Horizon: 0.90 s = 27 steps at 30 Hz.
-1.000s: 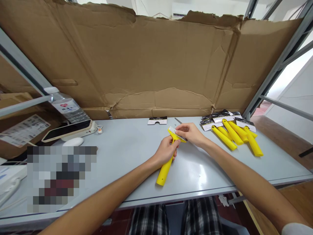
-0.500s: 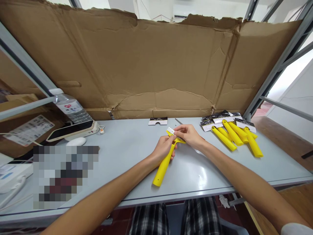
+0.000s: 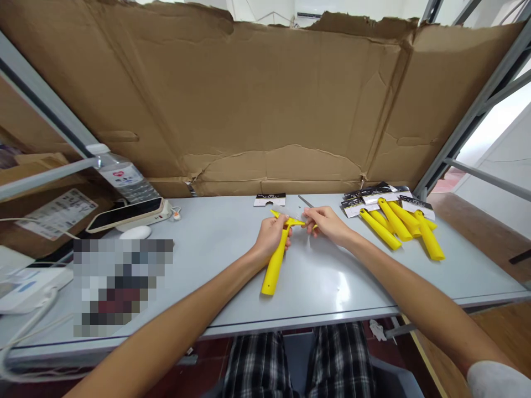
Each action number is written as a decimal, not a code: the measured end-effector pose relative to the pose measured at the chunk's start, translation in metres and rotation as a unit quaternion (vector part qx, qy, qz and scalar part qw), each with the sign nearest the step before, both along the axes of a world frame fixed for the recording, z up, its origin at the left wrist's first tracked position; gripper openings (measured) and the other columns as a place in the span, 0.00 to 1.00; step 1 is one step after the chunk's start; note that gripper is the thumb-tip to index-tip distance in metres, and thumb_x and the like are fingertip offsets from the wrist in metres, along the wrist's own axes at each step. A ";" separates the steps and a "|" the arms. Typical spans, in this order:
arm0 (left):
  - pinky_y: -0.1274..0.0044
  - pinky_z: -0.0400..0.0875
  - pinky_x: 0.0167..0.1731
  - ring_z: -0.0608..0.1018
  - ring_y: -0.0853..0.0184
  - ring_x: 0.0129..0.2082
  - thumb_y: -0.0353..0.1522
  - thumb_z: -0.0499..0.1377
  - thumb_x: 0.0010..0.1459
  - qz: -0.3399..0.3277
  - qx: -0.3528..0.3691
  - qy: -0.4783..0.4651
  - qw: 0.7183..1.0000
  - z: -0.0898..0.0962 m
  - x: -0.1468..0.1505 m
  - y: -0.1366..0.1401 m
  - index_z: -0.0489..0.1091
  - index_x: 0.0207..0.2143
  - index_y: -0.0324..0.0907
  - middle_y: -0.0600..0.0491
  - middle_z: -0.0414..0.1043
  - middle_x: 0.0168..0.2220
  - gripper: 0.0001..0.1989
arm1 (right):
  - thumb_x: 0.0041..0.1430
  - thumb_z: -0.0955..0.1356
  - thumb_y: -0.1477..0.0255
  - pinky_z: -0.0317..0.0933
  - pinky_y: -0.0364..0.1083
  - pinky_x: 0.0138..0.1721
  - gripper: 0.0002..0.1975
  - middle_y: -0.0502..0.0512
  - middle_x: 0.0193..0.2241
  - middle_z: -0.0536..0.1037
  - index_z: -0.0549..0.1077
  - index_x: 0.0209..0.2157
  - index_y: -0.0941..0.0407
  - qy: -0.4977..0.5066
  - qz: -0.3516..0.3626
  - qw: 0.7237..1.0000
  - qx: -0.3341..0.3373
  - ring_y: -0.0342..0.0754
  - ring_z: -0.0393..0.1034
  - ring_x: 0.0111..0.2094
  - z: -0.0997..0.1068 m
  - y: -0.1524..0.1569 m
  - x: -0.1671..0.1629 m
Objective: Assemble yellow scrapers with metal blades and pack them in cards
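My left hand point(image 3: 271, 235) is wrapped round the neck of a yellow T-shaped scraper point(image 3: 274, 270), just below its crosspiece. The handle points down toward the table's front edge, and the crosspiece runs from upper left to right. By its right end, my right hand point(image 3: 326, 225) is closed in a pinch. A small yellow piece point(image 3: 315, 226) shows at those fingers; the rest of it is hidden. Behind the hands lie a black-and-white header card point(image 3: 269, 199) and a thin grey strip point(image 3: 306, 201).
At the right lies a pile of yellow handles point(image 3: 395, 220) with header cards. On the left are a water bottle point(image 3: 128, 179), a phone point(image 3: 126, 214) on a white power strip, a white mouse point(image 3: 135, 232) and a blurred patch. A cardboard sheet point(image 3: 265, 99) stands along the back.
My right hand has drawn slightly right, off the scraper's head. The crosspiece has turned, and the white piece seen on it before no longer shows. The view has shifted a little.
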<state>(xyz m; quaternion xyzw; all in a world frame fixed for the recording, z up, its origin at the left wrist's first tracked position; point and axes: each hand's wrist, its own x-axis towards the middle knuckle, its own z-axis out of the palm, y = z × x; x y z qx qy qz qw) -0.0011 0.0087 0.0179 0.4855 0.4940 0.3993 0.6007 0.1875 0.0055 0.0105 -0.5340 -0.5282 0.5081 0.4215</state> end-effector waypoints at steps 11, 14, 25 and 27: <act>0.79 0.64 0.14 0.70 0.71 0.14 0.36 0.55 0.70 0.016 0.000 -0.019 1.000 -0.004 0.001 -0.001 0.69 0.27 0.41 0.56 0.69 0.22 0.17 | 0.57 0.75 0.57 0.57 0.38 0.22 0.20 0.57 0.31 0.81 0.73 0.33 0.60 0.016 0.036 0.999 -0.014 0.38 0.71 0.24 -0.002 -0.004 -0.002; 0.78 0.64 0.15 0.70 0.72 0.14 0.35 0.55 0.72 0.013 -0.004 -0.015 1.000 -0.002 0.002 -0.002 0.69 0.27 0.40 0.56 0.68 0.21 0.18 | 0.56 0.75 0.59 0.57 0.39 0.21 0.18 0.55 0.27 0.77 0.73 0.30 0.61 0.009 0.028 0.999 0.014 0.38 0.70 0.23 -0.002 -0.004 -0.002; 0.78 0.62 0.15 0.70 0.73 0.13 0.36 0.57 0.75 -0.004 0.000 -0.027 1.000 -0.002 0.001 0.001 0.69 0.28 0.40 0.57 0.69 0.21 0.19 | 0.63 0.73 0.56 0.59 0.40 0.22 0.20 0.59 0.30 0.79 0.75 0.34 0.62 -0.011 0.022 0.999 -0.023 0.41 0.72 0.24 -0.001 -0.007 -0.006; 0.78 0.62 0.14 0.69 0.73 0.13 0.36 0.57 0.75 -0.011 0.006 -0.029 1.000 -0.002 0.002 0.000 0.69 0.27 0.40 0.57 0.69 0.21 0.20 | 0.66 0.71 0.56 0.59 0.40 0.21 0.21 0.60 0.29 0.79 0.75 0.35 0.62 -0.002 0.033 0.998 -0.045 0.41 0.72 0.23 0.000 -0.008 -0.009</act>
